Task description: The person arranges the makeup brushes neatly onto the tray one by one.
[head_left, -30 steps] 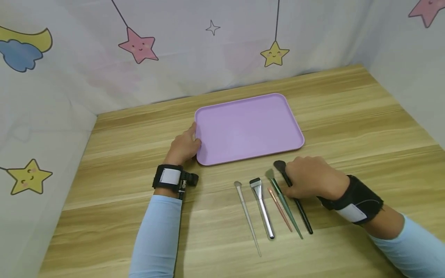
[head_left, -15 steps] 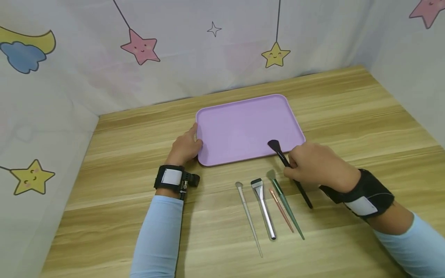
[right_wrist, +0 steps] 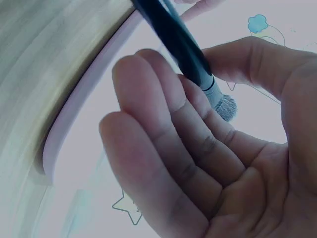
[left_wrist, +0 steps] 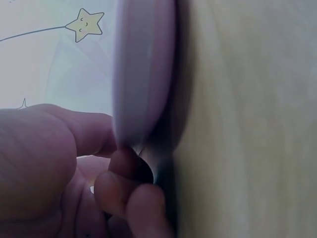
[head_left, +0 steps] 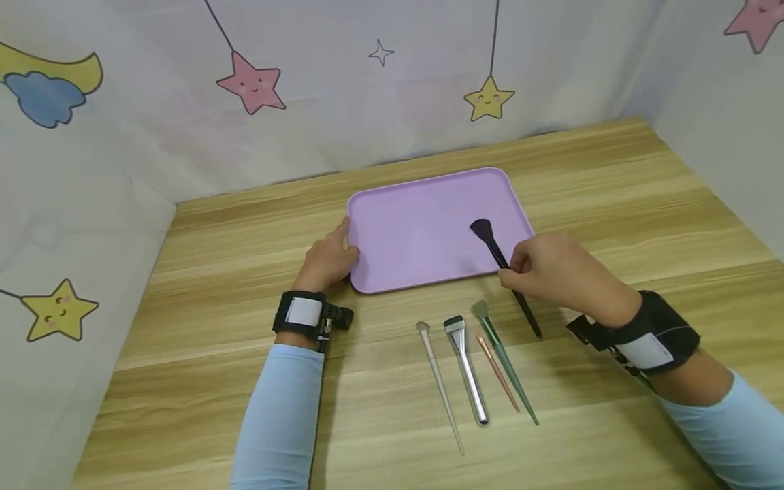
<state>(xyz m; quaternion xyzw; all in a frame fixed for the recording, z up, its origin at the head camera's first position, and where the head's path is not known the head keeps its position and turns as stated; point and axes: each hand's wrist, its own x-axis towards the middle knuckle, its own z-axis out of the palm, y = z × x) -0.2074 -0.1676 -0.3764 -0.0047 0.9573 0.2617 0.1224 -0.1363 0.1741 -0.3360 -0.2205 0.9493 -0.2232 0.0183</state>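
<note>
My right hand [head_left: 560,272] pinches a black makeup brush [head_left: 495,249] between thumb and fingertips. The bristle head points up and away over the tray's right part, and the handle end slants down toward the table. In the right wrist view, the brush's dark handle [right_wrist: 178,44] crosses between thumb and index finger, while the other fingers curve loosely. At the far middle lies a lilac rectangular tray [head_left: 422,224]. My left hand [head_left: 329,262] grips its left edge, thumb at the rim; in the left wrist view, curled fingers [left_wrist: 143,203] sit at the tray's underside.
Four is avoided here: several makeup brushes lie roughly parallel in front of the tray: a pale thin one [head_left: 438,381], a silver flat one [head_left: 468,378], a small rose-gold one [head_left: 498,374] and a green one [head_left: 505,364]. A white star-printed curtain [head_left: 343,116] borders the wooden table [head_left: 233,272].
My right hand has lifted the black brush from the right end of the row and carried it forward to the tray's near right edge. The left hand stays on the tray.
</note>
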